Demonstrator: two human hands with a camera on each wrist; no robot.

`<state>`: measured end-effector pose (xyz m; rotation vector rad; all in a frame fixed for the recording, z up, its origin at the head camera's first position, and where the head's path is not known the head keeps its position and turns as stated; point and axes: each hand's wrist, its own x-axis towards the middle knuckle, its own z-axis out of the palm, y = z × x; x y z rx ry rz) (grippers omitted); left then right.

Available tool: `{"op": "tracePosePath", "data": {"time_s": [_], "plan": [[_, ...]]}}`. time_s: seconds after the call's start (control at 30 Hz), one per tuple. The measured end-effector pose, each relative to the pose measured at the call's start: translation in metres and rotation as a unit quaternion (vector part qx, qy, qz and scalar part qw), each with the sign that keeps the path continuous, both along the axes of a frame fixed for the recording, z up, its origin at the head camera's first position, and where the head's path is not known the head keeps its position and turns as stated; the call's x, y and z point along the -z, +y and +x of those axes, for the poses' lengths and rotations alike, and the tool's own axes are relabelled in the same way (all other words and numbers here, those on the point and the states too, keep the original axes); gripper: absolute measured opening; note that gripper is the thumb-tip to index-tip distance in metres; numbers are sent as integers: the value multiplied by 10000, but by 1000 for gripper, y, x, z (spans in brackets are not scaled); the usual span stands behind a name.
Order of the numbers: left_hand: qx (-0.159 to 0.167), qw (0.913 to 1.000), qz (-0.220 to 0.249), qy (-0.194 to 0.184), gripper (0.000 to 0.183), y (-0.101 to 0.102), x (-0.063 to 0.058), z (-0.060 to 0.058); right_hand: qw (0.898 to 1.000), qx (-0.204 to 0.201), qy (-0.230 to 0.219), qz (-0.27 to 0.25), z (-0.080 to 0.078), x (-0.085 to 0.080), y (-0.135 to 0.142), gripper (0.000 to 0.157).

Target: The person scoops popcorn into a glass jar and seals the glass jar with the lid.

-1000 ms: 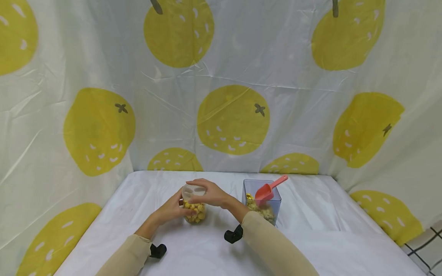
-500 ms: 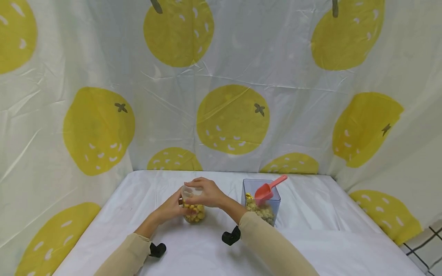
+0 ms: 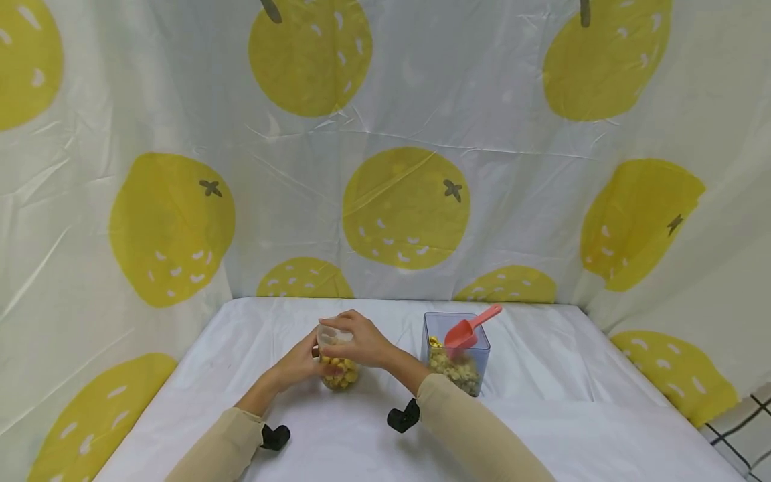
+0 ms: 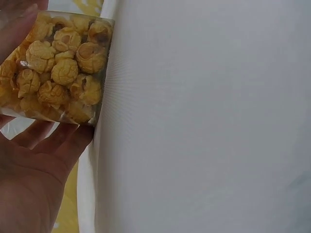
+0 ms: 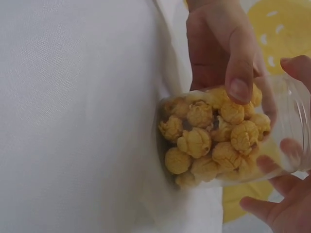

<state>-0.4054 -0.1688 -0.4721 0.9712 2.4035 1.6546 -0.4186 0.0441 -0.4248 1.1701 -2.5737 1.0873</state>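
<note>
A clear jar [image 3: 340, 379], its lower part filled with round yellow popcorn [image 5: 194, 141], stands upright on the white-covered table. My left hand [image 3: 296, 367] grips it from the left side, thumb across the front and fingers behind. In the left wrist view those fingers [image 4: 73, 141] bend round the jar's side close to its base. My right hand [image 3: 366, 343] holds the jar's see-through top, thumb in front and fingers over the far edge. The right wrist view shows ridged rings at that end, between the right fingers; the very top lies out of frame.
To the right stands a bluish clear square box [image 3: 484, 365] with popcorn inside. A pink scoop [image 3: 462, 336] rests in it, handle sticking out past the rim. A white curtain with yellow fruit prints [image 3: 406, 207] hangs behind the table.
My right hand and forearm have shifted slightly left at the jar's top. The left hand keeps its grip, and the jar, box and scoop stay in place.
</note>
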Motion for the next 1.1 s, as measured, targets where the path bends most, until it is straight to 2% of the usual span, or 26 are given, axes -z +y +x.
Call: {"op": "tracePosePath", "data": {"time_s": [0.1,0.23,0.37,0.47,0.53,0.67,0.73,0.87,0.97,1.1], "plan": [[-68,10000,-18,49,92,1,0,0,9999,82,62,-62,3,1,-2,61],[-211,9997,-81,13,94,0,1,0,9991,384,118,-133,7,5,-6,62],[-194,9996,-128,-134,96,0,1,1,9980,574,-66,-245,8,8,-7,67],[-108,9994,-64,-321,95,0,0,2,9970,463,-494,-372,5,8,-3,74],[-76,9987,-17,-494,94,0,-1,2,9929,238,-1013,-568,3,8,2,79],[48,9972,40,-740,95,-2,0,3,9724,-292,-2032,-1105,-3,14,12,84],[83,9968,41,-792,95,-1,1,3,9630,-433,-2315,-1311,-4,17,15,83],[-48,9984,37,-568,91,1,1,3,9667,-275,-2125,-1397,-5,19,13,79],[-188,9994,34,-287,89,2,0,2,9730,115,-1810,-1429,-3,20,9,79],[-262,9995,20,-165,91,4,2,1,9766,642,-1410,-1493,3,24,2,81]]}}
